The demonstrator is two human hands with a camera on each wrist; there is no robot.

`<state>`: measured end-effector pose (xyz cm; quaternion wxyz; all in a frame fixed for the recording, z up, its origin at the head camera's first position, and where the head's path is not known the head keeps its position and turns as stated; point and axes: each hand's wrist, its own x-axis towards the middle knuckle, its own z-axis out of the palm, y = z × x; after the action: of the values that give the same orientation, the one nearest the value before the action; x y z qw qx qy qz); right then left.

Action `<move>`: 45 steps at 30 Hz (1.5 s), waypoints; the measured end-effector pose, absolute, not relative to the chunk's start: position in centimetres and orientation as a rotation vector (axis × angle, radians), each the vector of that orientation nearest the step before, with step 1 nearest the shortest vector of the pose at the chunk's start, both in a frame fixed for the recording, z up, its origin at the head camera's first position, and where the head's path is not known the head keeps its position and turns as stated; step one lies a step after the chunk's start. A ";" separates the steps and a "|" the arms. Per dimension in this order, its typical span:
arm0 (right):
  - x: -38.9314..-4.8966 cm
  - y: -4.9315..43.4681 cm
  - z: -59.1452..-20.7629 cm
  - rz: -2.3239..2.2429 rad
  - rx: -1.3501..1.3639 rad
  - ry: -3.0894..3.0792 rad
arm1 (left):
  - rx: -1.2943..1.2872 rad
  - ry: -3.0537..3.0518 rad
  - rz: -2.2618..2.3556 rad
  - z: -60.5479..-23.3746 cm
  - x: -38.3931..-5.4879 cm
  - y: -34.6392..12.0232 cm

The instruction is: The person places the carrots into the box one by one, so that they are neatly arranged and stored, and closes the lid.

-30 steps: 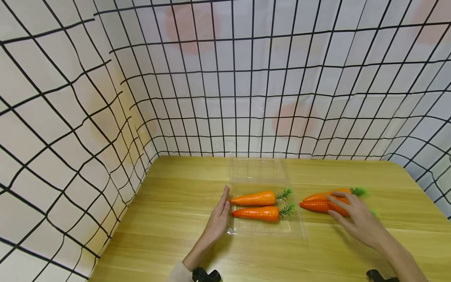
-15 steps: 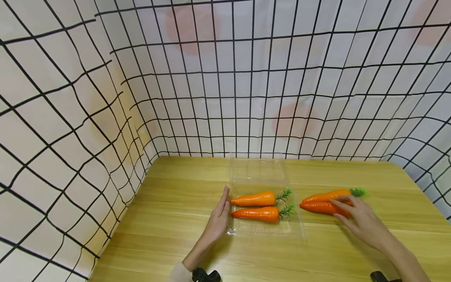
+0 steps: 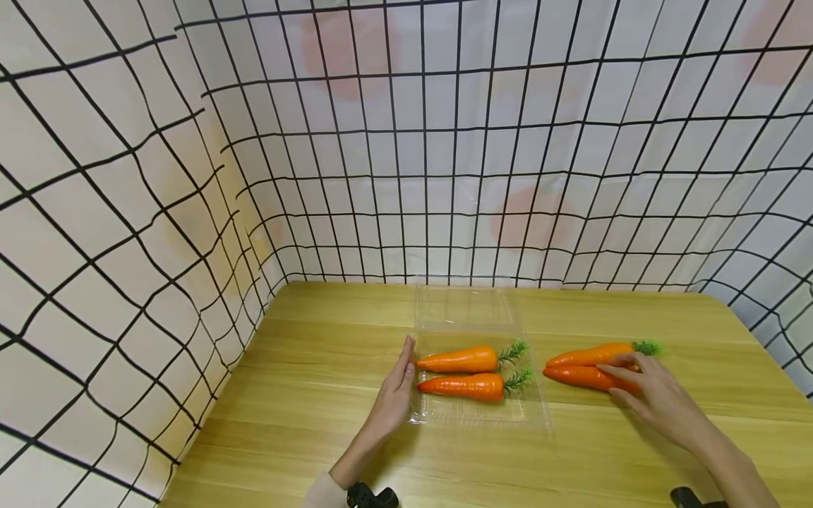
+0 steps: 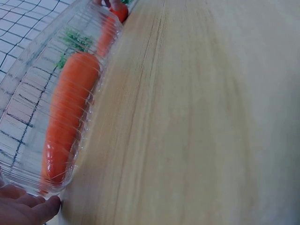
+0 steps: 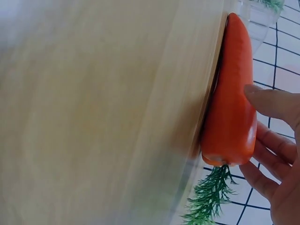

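Observation:
A clear plastic clamshell box (image 3: 470,414) lies on the table with its lid folded back. In it are two carrots side by side, a far carrot (image 3: 459,359) and a near carrot (image 3: 464,386), leafy tops to the right. Straight fingers of my left hand (image 3: 394,398) rest against the box's left side. Right of the box, two more carrots lie together, an orange carrot (image 3: 591,353) behind a redder carrot (image 5: 232,101). My right hand (image 3: 657,398) pinches the redder one near its thick end, thumb on the near side, fingers behind. Its green top is hidden in the head view.
The open lid (image 3: 464,307) reaches to the table's back edge. A white wall covering with a black grid (image 3: 470,155) stands along the back and sides of the wooden table (image 3: 305,367).
My right hand has slid a little right along the redder carrot toward its thick end, its fingers drawing in. That carrot has shifted slightly right. My left hand has stayed put.

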<state>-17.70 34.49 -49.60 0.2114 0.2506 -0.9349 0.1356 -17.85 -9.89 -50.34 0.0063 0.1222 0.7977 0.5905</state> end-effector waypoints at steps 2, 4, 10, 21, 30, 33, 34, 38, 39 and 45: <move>-17.6 34.5 -49.5 0.392 0.672 -2.647 | 0.379 2.491 1.847 -50.4 -17.9 -9.9; -17.5 34.5 -49.4 0.411 0.650 -2.686 | 0.378 2.488 1.848 -50.5 -17.9 -9.9; -17.3 34.4 -49.4 0.442 0.600 -2.760 | 0.393 2.501 1.848 -50.3 -17.9 -9.9; -17.3 34.8 -49.6 0.460 0.694 -2.673 | 0.395 2.492 1.853 -50.3 -17.9 -9.9; -17.2 35.0 -48.6 0.540 0.720 -2.597 | 0.376 2.487 1.856 -50.5 -18.0 -10.0; -17.1 35.1 -47.9 0.554 0.704 -2.573 | 0.381 2.488 1.854 -50.5 -18.0 -9.9; -17.1 35.1 -47.6 0.559 0.698 -2.563 | 0.381 2.486 1.856 -50.5 -18.0 -9.9; -17.0 34.9 -46.6 0.583 0.691 -2.517 | 0.383 2.482 1.863 -50.4 -17.9 -9.9; -17.0 34.8 -46.3 0.592 0.698 -2.503 | 0.387 2.482 1.866 -50.4 -17.9 -9.9; -16.7 33.7 -44.7 0.620 0.714 -2.478 | 0.400 2.496 1.859 -50.4 -17.9 -9.9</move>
<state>-16.69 33.68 -44.67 0.2423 0.2613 -0.9064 0.2268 -17.88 -9.89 -50.44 0.0018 0.1275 0.7954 0.5926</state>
